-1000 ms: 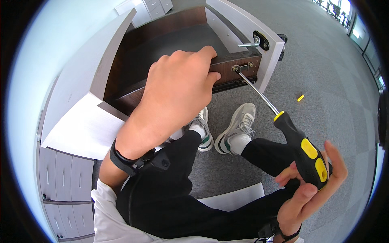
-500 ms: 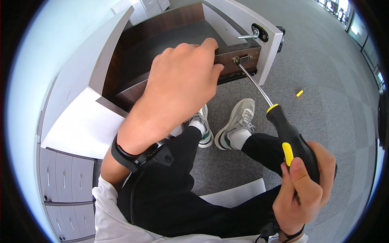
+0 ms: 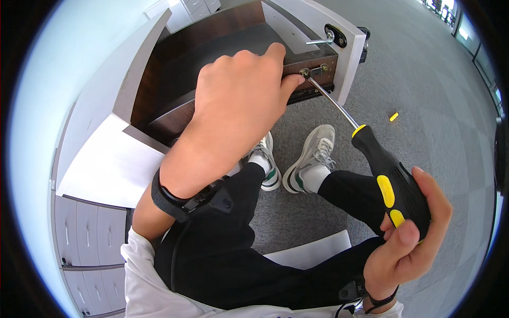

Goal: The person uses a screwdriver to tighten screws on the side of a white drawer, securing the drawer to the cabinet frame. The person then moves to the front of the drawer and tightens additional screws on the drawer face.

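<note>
A dark brown drawer (image 3: 175, 117) with a pale front panel (image 3: 352, 55) is pulled out of a white cabinet (image 3: 108, 159). My left hand (image 3: 238, 95) grips the top edge of its side wall, fingers over the inside. The left thumb reaches to a screw (image 3: 305, 73) beside a small metal bracket (image 3: 319, 70) near the front panel. A black and yellow screwdriver (image 3: 379, 151) slants down from that screw, its tip against or very close to it. My right hand (image 3: 408, 244) holds the handle's lower end, thumb on one side and fingers curled round the other.
A metal lock cam with a rod (image 3: 327, 38) juts from the front panel's inner face. On the grey carpet lies a small yellow piece (image 3: 393, 116). My shoes (image 3: 312, 156) stand below the drawer, near a white flat piece (image 3: 313, 250). Low drawer cabinets (image 3: 87, 236) stand at left.
My left thumb has stretched toward the screwdriver's tip. The right hand has shifted its hold further down the handle, which has turned and shows more yellow. The view has moved slightly.
</note>
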`<state>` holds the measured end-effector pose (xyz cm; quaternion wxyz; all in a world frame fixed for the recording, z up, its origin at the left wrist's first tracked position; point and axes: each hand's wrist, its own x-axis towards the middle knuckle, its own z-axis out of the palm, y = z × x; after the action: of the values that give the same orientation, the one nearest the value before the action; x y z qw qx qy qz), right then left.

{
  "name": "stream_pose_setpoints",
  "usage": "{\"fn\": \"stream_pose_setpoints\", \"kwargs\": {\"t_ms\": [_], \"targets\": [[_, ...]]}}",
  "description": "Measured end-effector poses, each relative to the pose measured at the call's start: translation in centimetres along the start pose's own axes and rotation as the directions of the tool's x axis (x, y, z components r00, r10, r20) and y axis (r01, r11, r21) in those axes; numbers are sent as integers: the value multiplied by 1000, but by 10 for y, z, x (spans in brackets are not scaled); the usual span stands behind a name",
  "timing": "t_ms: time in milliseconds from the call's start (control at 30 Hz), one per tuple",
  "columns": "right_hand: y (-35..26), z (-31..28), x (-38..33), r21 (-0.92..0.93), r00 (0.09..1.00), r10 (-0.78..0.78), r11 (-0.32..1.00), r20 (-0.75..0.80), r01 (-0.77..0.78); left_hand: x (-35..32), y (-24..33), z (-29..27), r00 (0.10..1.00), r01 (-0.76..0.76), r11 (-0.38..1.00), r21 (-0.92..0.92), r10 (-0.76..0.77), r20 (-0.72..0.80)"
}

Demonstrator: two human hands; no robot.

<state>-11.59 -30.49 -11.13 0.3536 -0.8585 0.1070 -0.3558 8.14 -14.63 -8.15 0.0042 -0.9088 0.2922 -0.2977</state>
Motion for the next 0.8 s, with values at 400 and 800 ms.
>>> {"fn": "stream_pose_setpoints", "kwargs": {"t_ms": [400, 800], "targets": [[2, -18, 18, -70, 825, -491, 846, 282, 528, -3, -3, 0, 999, -2, 1000, 1, 2, -32], [9, -9, -5, -114, 988, -105, 987, 114, 118, -7, -3, 1, 999, 0, 1000, -25, -1, -51]]}}
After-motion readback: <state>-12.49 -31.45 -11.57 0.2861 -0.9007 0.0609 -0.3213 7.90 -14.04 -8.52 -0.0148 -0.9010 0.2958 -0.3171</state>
